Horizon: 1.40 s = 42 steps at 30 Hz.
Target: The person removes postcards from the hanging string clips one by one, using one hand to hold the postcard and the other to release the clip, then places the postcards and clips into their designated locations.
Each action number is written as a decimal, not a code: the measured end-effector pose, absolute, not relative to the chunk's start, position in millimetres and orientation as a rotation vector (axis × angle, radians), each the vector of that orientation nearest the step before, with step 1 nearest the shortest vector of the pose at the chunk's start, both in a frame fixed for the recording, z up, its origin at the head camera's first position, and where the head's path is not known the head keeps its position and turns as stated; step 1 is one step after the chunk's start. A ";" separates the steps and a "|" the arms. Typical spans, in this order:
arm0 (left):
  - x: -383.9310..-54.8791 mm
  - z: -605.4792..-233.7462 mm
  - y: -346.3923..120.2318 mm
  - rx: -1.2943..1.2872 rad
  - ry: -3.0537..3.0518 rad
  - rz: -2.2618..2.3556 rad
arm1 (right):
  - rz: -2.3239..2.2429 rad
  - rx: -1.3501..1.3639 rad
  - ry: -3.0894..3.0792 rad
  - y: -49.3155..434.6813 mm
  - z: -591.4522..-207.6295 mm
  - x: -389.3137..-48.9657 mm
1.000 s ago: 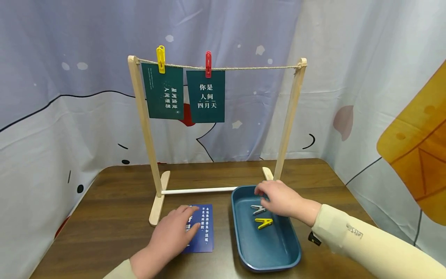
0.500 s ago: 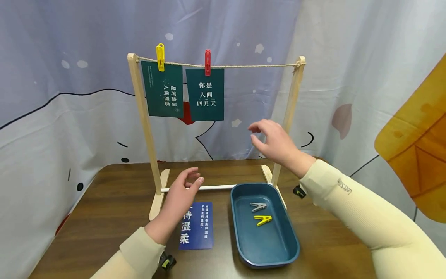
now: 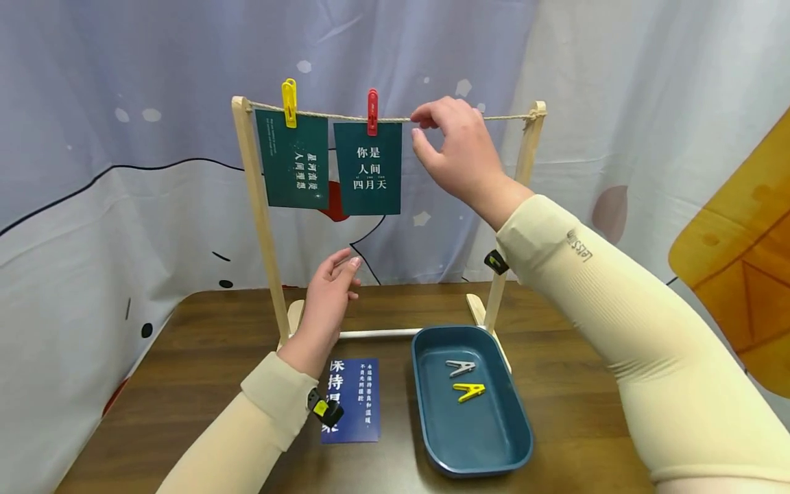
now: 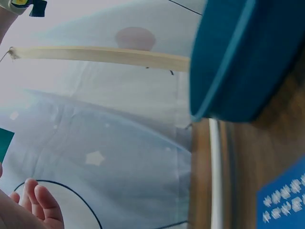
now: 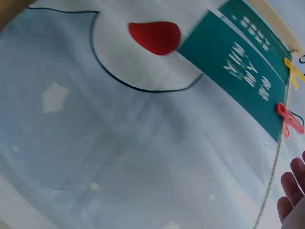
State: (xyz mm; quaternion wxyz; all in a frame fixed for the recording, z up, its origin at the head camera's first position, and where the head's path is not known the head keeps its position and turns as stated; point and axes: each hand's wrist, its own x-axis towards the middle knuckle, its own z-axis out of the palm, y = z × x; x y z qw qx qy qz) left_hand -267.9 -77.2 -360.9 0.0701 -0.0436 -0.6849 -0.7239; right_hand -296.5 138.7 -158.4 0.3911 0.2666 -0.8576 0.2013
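My right hand (image 3: 457,147) is raised at the rope (image 3: 509,117), right of a red clothespin (image 3: 372,112). Its fingers are loosely bent, thumb apart, with nothing between them. That clothespin holds a dark green card (image 3: 370,199) with white writing. Left of it, a yellow clothespin (image 3: 289,103) pins a second green card (image 3: 290,185), its writing turned sideways. Below the cards, my left hand (image 3: 328,298) hovers with relaxed fingers and holds nothing; in the left wrist view its fingertips (image 4: 45,202) show at the bottom left corner.
A wooden frame (image 3: 258,206) carries the rope, with a white rod (image 3: 382,333) low across it. On the table (image 3: 204,391), a blue card (image 3: 361,412) lies beside a blue tray (image 3: 475,446) containing a grey clothespin (image 3: 460,368) and a yellow clothespin (image 3: 469,391). A curtain (image 3: 432,254) hangs behind.
My right hand has risen from the tray up to the rope and shifted left. My left hand has lifted off the blue card and moved up toward the hanging cards.
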 end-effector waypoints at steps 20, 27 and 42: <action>-305.8 -319.3 -45.1 0.067 -1.720 -2.516 | 0.442 0.405 -2.608 89.0 -111.5 -320.9; -307.2 -316.1 -42.7 0.081 -1.641 -2.543 | 0.565 0.397 -2.682 84.9 -111.1 -325.3; -305.1 -313.4 -40.1 0.098 -1.549 -2.560 | 1.091 0.479 -2.627 83.3 -111.7 -325.6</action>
